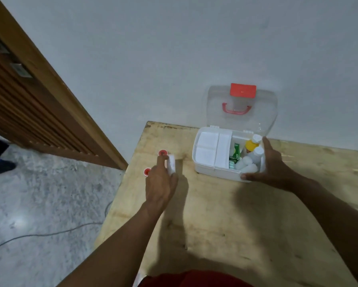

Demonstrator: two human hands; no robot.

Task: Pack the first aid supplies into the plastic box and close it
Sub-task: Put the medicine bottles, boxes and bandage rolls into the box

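Left hand [160, 183] is curled round a small white item [171, 165], too blurry to ID, beside two red caps [163, 152]. I'd swing it over the rim and drop it in low, btw the bottles. Plastic box [213, 171] sits at the table's [215, 214] back by the wall, lid [215, 108] up, white tray left, meds right. Right hand [271, 168] grips its front-right corner.

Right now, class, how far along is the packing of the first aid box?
Done: a yellow bottle, white bottles and a green carton lie in the plastic box. In hand: the left hand grips a white item while the right hand holds the box. Left: two red-topped items on the table, and the lid stands open.
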